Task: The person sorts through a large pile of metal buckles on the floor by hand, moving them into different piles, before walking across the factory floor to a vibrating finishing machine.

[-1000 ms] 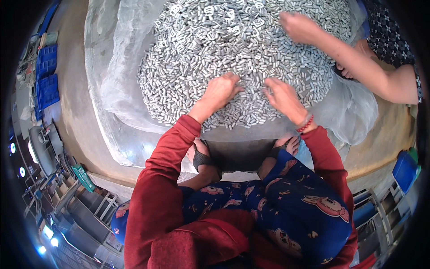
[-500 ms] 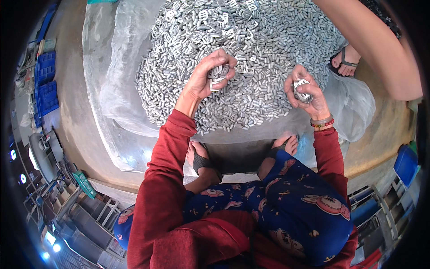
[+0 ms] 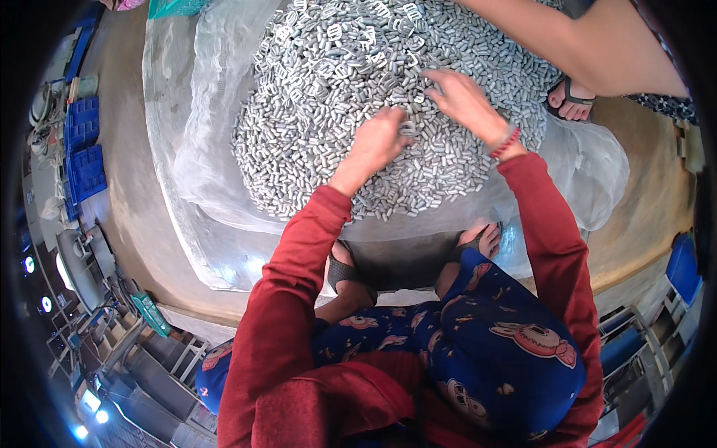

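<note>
A wide heap of small grey cylindrical pieces (image 3: 299,160) lies before me, with flat silvery slotted buckles (image 3: 334,32) scattered through its upper part. Over the middle of the heap my left hand (image 3: 377,143) is curled, back upward, around a few buckles (image 3: 406,129); a bit of metal shows at its fingertips. Farther right, my right hand (image 3: 464,104) reaches leftward, low over the heap. Its forefinger and thumb are apart at the pieces, slightly blurred, and no buckle shows in it. The other fingers are partly hidden.
A translucent plastic sheet (image 3: 183,160) lies under the heap. Another person's bare arm (image 3: 575,41) reaches in at upper right, above a sandaled foot (image 3: 575,101). Blue crates (image 3: 88,172) stand far left, a green basket (image 3: 175,7) at the top. My sandaled feet (image 3: 482,237) border the near edge.
My right hand has swung left and away from me, turned palm down; the buckles it held no longer show. My left hand has moved right and turned over. The other person's arm has shifted left.
</note>
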`<state>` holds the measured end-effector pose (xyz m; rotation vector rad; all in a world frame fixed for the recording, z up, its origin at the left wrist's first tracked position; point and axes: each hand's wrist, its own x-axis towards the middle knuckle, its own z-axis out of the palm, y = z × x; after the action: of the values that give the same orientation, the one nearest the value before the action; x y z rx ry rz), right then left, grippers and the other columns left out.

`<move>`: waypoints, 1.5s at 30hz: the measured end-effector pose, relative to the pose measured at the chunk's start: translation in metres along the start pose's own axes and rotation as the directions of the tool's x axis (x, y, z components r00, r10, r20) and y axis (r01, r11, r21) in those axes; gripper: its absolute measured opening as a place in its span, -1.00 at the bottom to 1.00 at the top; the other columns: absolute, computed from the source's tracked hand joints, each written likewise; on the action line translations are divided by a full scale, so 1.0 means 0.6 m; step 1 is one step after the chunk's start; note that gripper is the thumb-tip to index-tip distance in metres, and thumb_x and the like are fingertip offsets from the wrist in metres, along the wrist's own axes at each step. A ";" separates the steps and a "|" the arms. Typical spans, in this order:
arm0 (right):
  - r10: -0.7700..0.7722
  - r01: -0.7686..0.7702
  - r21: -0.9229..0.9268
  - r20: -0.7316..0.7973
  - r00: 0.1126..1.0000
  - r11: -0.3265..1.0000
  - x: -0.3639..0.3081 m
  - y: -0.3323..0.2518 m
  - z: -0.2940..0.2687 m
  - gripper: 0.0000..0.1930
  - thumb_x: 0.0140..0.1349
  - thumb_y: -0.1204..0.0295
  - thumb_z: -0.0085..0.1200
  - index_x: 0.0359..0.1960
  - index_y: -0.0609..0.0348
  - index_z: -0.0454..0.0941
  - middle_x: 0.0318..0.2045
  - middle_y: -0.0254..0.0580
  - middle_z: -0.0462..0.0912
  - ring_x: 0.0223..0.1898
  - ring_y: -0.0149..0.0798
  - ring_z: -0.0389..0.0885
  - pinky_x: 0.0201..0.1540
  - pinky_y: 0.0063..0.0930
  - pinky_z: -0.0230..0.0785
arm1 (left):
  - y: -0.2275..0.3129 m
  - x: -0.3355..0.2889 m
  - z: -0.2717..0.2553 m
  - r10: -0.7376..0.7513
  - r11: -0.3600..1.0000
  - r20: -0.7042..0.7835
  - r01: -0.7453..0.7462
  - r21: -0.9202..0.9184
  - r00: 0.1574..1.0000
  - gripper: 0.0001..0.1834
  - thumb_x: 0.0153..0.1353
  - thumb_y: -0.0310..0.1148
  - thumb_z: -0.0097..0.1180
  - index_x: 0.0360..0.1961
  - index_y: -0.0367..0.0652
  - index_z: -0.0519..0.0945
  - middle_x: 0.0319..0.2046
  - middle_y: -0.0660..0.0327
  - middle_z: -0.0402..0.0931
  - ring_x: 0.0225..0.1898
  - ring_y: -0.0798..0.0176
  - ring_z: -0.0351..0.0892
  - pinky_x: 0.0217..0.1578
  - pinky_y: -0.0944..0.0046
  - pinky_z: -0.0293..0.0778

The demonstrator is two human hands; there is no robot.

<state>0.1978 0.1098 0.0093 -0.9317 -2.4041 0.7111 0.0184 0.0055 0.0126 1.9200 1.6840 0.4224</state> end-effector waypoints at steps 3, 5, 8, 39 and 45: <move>0.105 -0.087 -0.179 0.096 0.990 0.980 0.007 -0.012 0.023 -0.81 0.09 0.50 -0.04 -0.27 0.33 0.37 -0.39 0.12 0.51 -0.38 0.15 0.54 -0.37 -0.05 0.40 | -0.032 -0.013 -0.062 -0.191 0.902 0.063 0.200 -0.382 0.980 -0.73 0.08 -0.23 0.21 -0.30 -0.17 0.52 -0.61 0.28 0.40 -0.54 0.39 0.40 -0.60 0.37 0.26; 0.165 -0.132 -0.189 0.169 0.972 0.973 -0.012 -0.008 0.043 -0.82 0.08 0.51 -0.04 -0.29 0.33 0.36 -0.39 0.12 0.50 -0.38 0.15 0.54 -0.37 -0.05 0.40 | -0.054 -0.022 -0.101 -0.308 0.513 0.320 0.440 -0.737 0.896 -0.78 0.19 -0.16 0.12 -0.36 -0.09 0.50 -0.62 0.44 0.30 -0.60 0.64 0.18 -0.71 0.59 -0.05; 0.209 -0.170 -0.183 0.222 0.952 0.968 -0.043 -0.040 0.055 -0.81 0.05 0.50 -0.02 -0.29 0.31 0.36 -0.40 0.13 0.50 -0.37 0.15 0.54 -0.37 -0.06 0.40 | -0.053 -0.030 -0.130 -0.168 0.055 0.183 0.194 -0.979 0.969 -0.67 0.29 -0.07 -0.07 -0.47 -0.08 0.35 -0.49 0.32 0.23 -0.54 0.49 0.20 -0.74 0.60 0.00; 0.332 -0.226 0.823 0.439 0.835 -0.521 -0.125 -0.039 -0.129 -0.81 0.16 0.35 -0.03 -0.37 0.23 0.34 -0.38 0.00 0.45 -0.62 -0.34 0.37 -0.88 -0.75 -0.05 | 0.012 0.030 -0.064 -0.069 0.068 0.433 0.437 -0.897 0.899 -0.94 0.03 -0.47 -0.03 -0.42 -0.14 0.39 -0.44 0.14 0.49 -0.47 0.27 0.58 -0.81 0.45 0.24; 0.668 -0.105 0.782 0.586 0.460 -0.614 -0.152 -0.015 -0.072 -0.66 0.28 0.15 -0.12 -0.20 0.21 0.42 -0.24 0.03 0.50 -0.30 -0.17 0.51 -0.54 -0.59 0.39 | 0.016 0.039 0.046 0.064 0.980 0.064 -0.075 0.185 0.996 -0.82 -0.05 -0.46 0.00 -0.35 -0.20 0.50 -0.45 -0.01 0.53 -0.36 -0.04 0.58 -0.41 0.00 0.51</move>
<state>0.2786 0.0519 0.0266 -1.1019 0.1395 2.0714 0.0457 0.0223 -0.0065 2.1101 1.6746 0.2391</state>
